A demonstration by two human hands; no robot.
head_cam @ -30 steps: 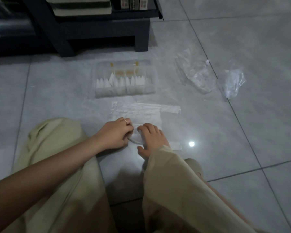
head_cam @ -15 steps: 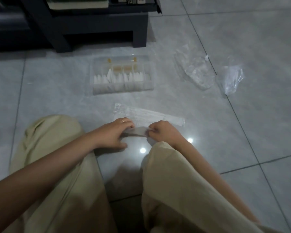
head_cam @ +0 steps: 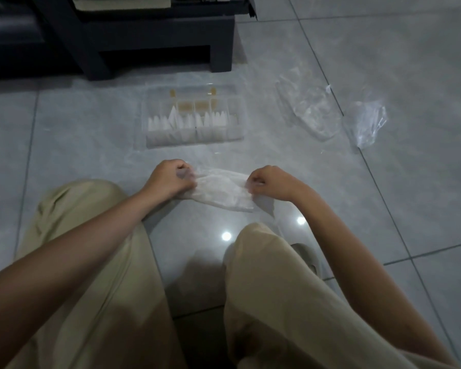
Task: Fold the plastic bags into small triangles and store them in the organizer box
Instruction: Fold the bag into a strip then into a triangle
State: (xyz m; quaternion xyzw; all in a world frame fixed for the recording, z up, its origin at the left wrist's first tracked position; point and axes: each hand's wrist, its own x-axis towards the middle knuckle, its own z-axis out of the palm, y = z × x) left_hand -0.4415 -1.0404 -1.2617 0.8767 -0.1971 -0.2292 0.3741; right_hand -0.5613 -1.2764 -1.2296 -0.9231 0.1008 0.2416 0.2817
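A translucent white plastic bag [head_cam: 221, 191] is stretched just above the floor between my two hands. My left hand [head_cam: 171, 179] pinches its left end and my right hand [head_cam: 268, 183] pinches its right end, both with fingers closed. Beyond them the clear organizer box [head_cam: 155, 138] lies on the tiles, its front row of compartments filled with several white folded triangles. Two crumpled clear plastic bags lie to the right, one plastic bag [head_cam: 313, 114] nearer the box and the other plastic bag [head_cam: 367, 125] further right.
I sit on a grey tiled floor [head_cam: 383, 195] with my beige trouser knees [head_cam: 264, 262] raised in front. A dark low shelf unit [head_cam: 157, 43] stands behind the box.
The bag lay flat on the floor under my pressing hands; both hands have since gripped it, lifted it and pulled apart, stretching it sideways.
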